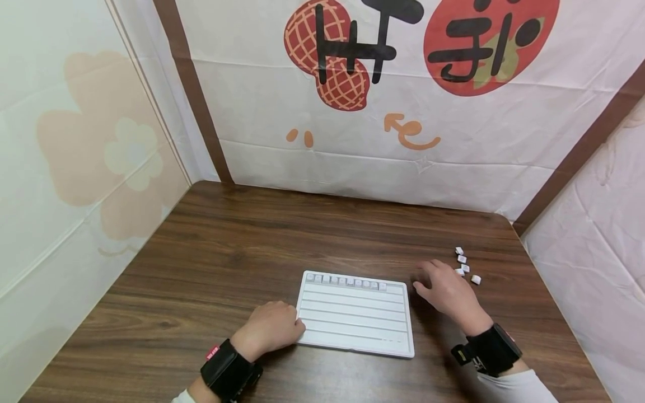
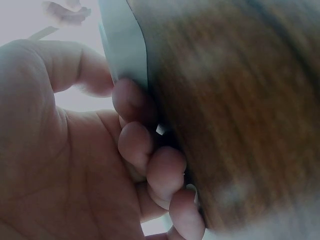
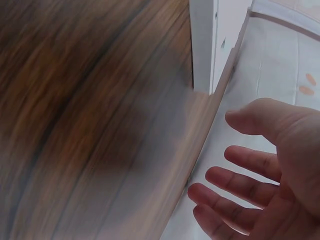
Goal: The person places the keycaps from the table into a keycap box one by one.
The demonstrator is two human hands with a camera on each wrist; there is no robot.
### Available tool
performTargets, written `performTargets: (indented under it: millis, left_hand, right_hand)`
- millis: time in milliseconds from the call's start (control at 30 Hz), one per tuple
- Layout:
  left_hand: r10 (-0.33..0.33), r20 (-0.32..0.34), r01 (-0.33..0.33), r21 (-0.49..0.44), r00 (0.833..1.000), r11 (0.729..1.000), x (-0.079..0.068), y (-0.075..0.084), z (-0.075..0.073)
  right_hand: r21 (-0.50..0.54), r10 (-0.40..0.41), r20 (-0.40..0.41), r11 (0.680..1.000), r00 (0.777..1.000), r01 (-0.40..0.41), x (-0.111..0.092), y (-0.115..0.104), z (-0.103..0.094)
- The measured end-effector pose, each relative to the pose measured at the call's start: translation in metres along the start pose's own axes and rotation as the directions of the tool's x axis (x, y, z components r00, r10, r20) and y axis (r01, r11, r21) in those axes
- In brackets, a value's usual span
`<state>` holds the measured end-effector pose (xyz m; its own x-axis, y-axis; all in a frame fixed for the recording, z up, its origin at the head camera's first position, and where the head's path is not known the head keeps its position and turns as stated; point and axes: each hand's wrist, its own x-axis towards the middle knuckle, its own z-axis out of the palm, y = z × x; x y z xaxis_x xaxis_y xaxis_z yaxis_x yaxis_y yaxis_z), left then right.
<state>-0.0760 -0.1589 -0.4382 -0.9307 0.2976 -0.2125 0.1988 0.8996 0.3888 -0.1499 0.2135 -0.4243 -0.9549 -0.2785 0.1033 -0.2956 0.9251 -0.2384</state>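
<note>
A white tray (image 1: 353, 318) with straight raised ridges across it lies on the table. Along its far ridge stands a row of small white keycap-like pieces (image 1: 350, 281). My left hand (image 1: 272, 327) grips the tray's left edge near the front corner; in the left wrist view the thumb and curled fingers (image 2: 132, 102) meet at that edge. To the right of the tray, my right hand (image 1: 450, 291) hovers with its fingers spread and slightly bent, holding nothing. Just beyond it lie several loose white pieces (image 1: 476, 279), one partly covered by the hand.
The brown wooden table (image 1: 242, 240) reaches back to a white printed cloth wall (image 1: 252, 151). Other cloth walls stand along the left (image 1: 60, 235) and right (image 1: 589, 235) sides. Each wrist wears a black strap (image 1: 494, 350).
</note>
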Motion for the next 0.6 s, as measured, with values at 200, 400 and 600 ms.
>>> performTargets:
  millis: [200, 400, 600]
  left_hand:
    - [0.005, -0.001, -0.005, 0.002, 1.0, 1.0, 0.0, 0.0, 0.002]
    - [0.006, -0.003, -0.006, 0.003, 1.0, 1.0, 0.001, 0.0, 0.002]
    - [0.005, -0.001, -0.005, 0.011, 1.0, 1.0, 0.002, 0.0, 0.001]
  right_hand:
    - [-0.03, 0.004, -0.016, 1.0, 1.0, -0.005, -0.007, 0.015, -0.006]
    - [-0.069, 0.035, -0.021, 0.997, 0.999, -0.036, -0.016, 0.033, -0.011]
    - [-0.081, 0.07, -0.014, 0.994, 0.997, -0.071, -0.024, 0.053, -0.014]
